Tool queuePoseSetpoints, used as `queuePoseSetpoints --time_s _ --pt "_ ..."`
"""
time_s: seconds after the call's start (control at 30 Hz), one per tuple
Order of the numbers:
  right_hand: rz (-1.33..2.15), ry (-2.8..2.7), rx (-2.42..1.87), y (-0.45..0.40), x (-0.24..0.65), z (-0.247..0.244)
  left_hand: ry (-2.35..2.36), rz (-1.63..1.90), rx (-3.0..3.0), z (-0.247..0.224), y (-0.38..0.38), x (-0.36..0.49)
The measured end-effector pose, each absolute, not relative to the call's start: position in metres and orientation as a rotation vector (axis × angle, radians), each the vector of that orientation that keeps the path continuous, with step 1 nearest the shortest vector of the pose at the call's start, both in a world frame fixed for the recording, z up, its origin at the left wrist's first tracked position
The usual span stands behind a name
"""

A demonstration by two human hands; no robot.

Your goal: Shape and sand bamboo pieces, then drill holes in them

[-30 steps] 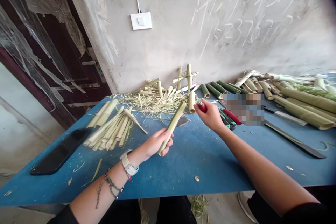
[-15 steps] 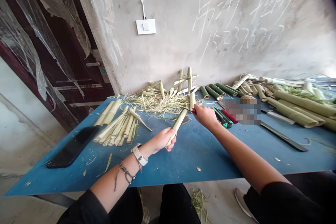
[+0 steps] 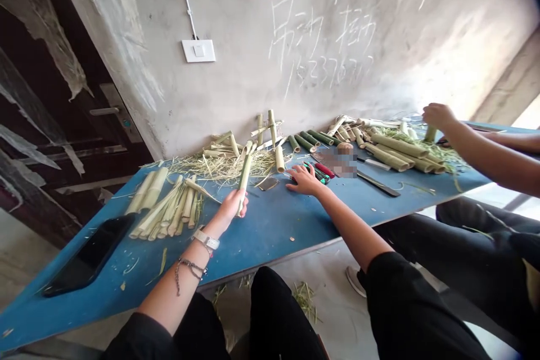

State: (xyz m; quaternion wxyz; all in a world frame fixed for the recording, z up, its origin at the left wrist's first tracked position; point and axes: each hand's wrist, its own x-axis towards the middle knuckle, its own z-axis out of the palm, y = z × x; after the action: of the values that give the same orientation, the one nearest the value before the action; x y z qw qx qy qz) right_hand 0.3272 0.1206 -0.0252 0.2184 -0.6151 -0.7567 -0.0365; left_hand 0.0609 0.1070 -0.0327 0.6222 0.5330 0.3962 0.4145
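My left hand is closed around the lower end of a split bamboo piece, which stands tilted upward over the blue table. My right hand lies over the table with fingers spread. Beside it are green-and-black-handled tools, partly covered by the hand, and a red handle. A short bamboo tube stands upright just beyond my hands. Between the hands lies a dark flat piece. No knife shows in my right hand.
Split bamboo strips and a black phone lie at left. Shavings heap along the wall. Green tubes, a long dark blade and thick bamboo lengths are at right. Another person's hand works there.
My right hand has left the bamboo piece, where it held a red-handled knife, and is now open by the tools. My left hand has tipped the piece more upright. The view has swung right.
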Motion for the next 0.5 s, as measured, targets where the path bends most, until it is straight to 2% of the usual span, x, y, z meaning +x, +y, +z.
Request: queuePoseSetpoints --time_s 0.17,0.23,0.3,0.5 --pt "0.009 -1.763 -1.358 0.035 0.354 -0.012 0.927 0.957 1.169 -0.029 0.106 0.059" --pt "0.193 -1.359 -0.865 -0.016 0.371 -0.025 0.882 0.936 1.153 -0.028 0.105 0.059" --pt "0.193 -1.02 -0.669 -0.065 0.386 -0.046 0.846 0.92 1.151 -0.028 0.104 0.059" --pt "-0.006 -0.842 -0.939 -0.146 0.429 -0.103 0.803 0.873 1.146 -0.031 0.105 0.06"
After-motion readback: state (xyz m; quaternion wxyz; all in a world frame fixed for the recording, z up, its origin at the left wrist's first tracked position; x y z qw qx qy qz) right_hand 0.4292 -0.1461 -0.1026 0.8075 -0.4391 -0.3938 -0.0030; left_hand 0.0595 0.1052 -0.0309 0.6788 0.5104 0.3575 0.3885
